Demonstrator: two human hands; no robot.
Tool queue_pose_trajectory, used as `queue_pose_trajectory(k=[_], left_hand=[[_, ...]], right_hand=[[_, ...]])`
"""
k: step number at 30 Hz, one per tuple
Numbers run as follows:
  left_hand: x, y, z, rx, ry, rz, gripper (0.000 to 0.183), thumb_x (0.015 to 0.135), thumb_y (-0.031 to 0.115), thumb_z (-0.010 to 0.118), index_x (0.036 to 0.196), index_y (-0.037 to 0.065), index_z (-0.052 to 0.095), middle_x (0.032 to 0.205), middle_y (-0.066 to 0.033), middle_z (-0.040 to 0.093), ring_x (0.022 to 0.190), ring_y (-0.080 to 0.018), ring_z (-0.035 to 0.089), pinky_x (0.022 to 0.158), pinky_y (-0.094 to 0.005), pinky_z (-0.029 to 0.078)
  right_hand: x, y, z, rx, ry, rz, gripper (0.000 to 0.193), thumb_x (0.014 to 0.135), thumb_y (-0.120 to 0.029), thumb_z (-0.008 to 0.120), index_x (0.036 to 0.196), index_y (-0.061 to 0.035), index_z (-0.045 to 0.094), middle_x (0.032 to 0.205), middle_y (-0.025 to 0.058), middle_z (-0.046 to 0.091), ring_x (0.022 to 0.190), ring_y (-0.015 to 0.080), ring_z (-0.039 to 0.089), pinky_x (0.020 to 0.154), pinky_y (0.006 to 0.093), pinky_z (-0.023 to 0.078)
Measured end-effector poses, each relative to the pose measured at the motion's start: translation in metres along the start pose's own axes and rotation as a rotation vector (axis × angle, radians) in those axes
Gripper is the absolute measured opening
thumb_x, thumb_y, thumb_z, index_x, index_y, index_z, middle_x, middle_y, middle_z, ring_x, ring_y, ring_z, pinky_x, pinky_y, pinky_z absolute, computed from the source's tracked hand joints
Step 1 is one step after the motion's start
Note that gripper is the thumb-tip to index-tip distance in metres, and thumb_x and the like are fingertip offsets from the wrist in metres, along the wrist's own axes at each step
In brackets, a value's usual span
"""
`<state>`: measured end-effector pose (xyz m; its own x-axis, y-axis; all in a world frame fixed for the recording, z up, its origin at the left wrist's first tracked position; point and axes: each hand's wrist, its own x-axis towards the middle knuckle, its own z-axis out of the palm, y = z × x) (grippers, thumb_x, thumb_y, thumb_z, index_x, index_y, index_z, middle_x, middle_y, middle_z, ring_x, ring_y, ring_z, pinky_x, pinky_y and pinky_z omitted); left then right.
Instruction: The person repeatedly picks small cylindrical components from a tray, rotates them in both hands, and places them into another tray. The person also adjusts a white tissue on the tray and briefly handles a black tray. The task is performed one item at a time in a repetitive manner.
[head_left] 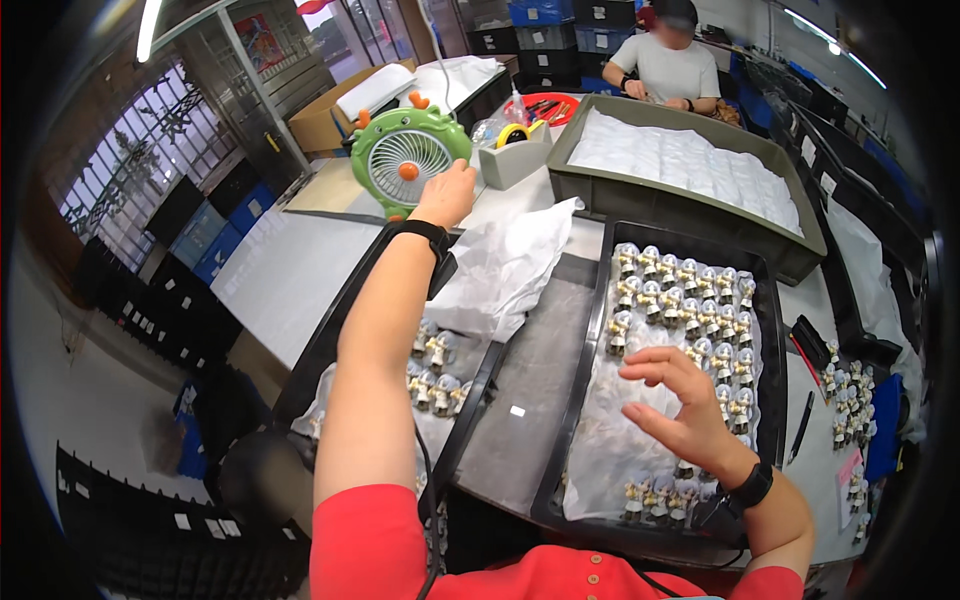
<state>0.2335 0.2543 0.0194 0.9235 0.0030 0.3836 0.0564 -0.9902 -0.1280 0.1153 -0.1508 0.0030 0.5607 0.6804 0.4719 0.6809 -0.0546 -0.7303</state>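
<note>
My left hand (448, 196) is stretched far forward, its fingers curled at the right edge of a green, animal-shaped desk fan (385, 150) with an orange hub. My right hand (680, 405) hovers over a black tray (570, 440), fingers bent and apart, nothing between them. Rows of small figurines (690, 310) with pale heads stand in that tray on a white liner (610, 400); others lie near its front edge. Under my left arm, a second black tray (470, 425) holds similar figurines (440, 390), partly covered by a crumpled white sheet (500, 270).
An olive bin (690, 190) with white padded sheets stands behind the right tray. Loose figurines (850, 400) and a black pen (801, 427) lie on the right. A grey tape holder (515, 160) stands beside the fan. A co-worker (668, 62) sits at the back.
</note>
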Motion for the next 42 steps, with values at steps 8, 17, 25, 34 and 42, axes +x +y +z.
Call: queue_pose_trajectory(k=[8,17,25,34,42], left_hand=[[0.069,-0.012,0.067,0.215,0.070,-0.045,0.023,0.081,0.008,0.050,0.102,0.000,0.053,0.115,-0.0150,0.049,0.080,-0.0319,0.065,0.066,-0.0421,0.052],[0.096,-0.041,0.100,0.338,-0.066,-0.092,0.033,0.086,0.013,0.044,0.118,0.005,0.048,0.132,-0.0057,0.041,0.084,-0.0283,0.066,0.065,-0.0414,0.053],[0.108,-0.035,0.104,0.482,-0.184,-0.213,0.027,0.084,0.019,0.049,0.107,0.007,0.058,0.118,-0.0018,0.048,0.082,-0.0273,0.065,0.054,-0.0518,0.050],[0.096,-0.033,0.097,0.389,-0.252,-0.284,0.024,0.085,0.016,0.047,0.103,0.007,0.060,0.114,-0.0068,0.051,0.093,-0.0280,0.063,0.062,-0.0513,0.050],[0.080,-0.030,0.064,0.209,-0.178,-0.055,0.024,0.084,0.014,0.048,0.103,0.007,0.060,0.108,-0.0160,0.057,0.096,-0.0338,0.060,0.079,-0.0422,0.050]], right_hand=[[0.002,-0.006,-0.002,0.076,-0.060,0.120,0.029,0.074,-0.011,0.071,0.101,-0.0055,0.064,0.105,0.0115,0.059,0.094,0.0230,0.060,0.078,0.0300,0.049],[0.004,-0.014,-0.002,0.276,-0.110,0.219,0.031,0.070,-0.009,0.074,0.100,-0.0060,0.066,0.103,0.0102,0.061,0.092,0.0211,0.059,0.075,0.0290,0.048],[0.012,-0.017,0.000,0.192,-0.125,0.209,0.031,0.069,-0.007,0.075,0.099,-0.0052,0.066,0.102,0.0111,0.061,0.090,0.0210,0.060,0.076,0.0284,0.048],[0.014,-0.018,0.004,0.172,-0.137,0.215,0.031,0.069,-0.007,0.074,0.098,-0.0045,0.066,0.102,0.0116,0.062,0.090,0.0221,0.060,0.076,0.0296,0.048],[0.013,-0.011,0.003,0.145,-0.098,0.135,0.028,0.073,-0.007,0.070,0.101,-0.0044,0.064,0.100,0.0116,0.062,0.090,0.0219,0.061,0.075,0.0283,0.049]])
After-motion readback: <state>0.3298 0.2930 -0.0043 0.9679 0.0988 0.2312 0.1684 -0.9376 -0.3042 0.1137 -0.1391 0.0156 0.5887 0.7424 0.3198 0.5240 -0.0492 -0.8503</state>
